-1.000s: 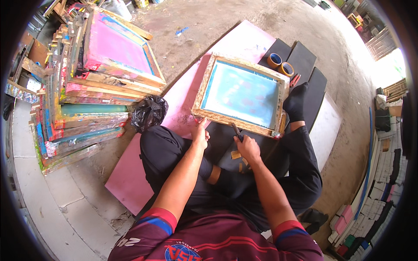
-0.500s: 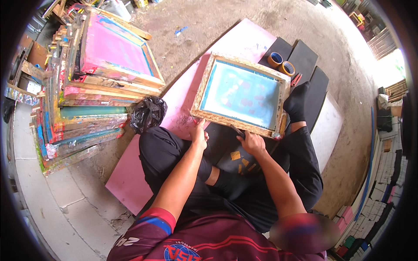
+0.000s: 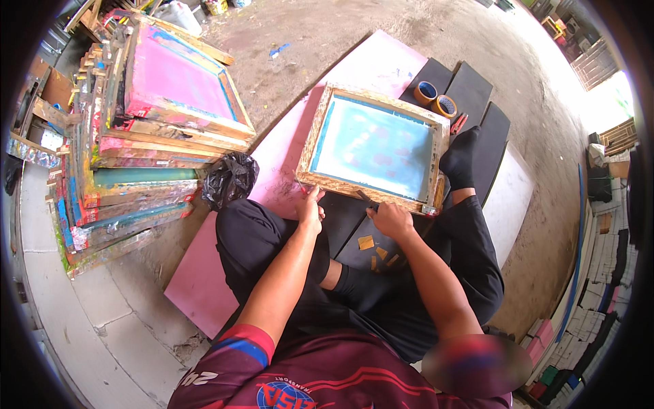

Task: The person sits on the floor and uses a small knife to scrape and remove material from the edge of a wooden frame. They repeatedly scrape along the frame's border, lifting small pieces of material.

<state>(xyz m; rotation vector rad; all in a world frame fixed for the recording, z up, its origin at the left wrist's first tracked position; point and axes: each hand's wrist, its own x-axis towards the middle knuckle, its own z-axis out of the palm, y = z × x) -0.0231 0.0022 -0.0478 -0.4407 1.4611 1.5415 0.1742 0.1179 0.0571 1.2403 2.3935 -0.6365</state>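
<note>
A wooden screen-printing frame (image 3: 320, 178) with pale blue mesh (image 3: 371, 146) lies tilted across dark boards in front of me. My left hand (image 3: 311, 210) is closed at its near left corner, thumb and fingers pinching the edge. A bit of red shows beside those fingertips, too small to name. My right hand (image 3: 392, 220) is wrapped round a short dark tool (image 3: 368, 199), whose tip is close to the frame's near side. I cannot tell what kind of tool it is. Small tan pieces (image 3: 366, 243) lie on the boards below my right hand.
Two tape rolls (image 3: 444, 105) and red-handled pliers (image 3: 459, 123) sit beyond the frame's right corner, by my foot (image 3: 460, 160). A stack of used screen frames (image 3: 174, 126) rises at left, with a black plastic bag (image 3: 230, 180) beside it. Pink board (image 3: 204, 286) lies under the dark boards.
My right hand has shifted slightly left, and the dark tool has moved left along the frame's near edge. My left hand stays at the corner.
</note>
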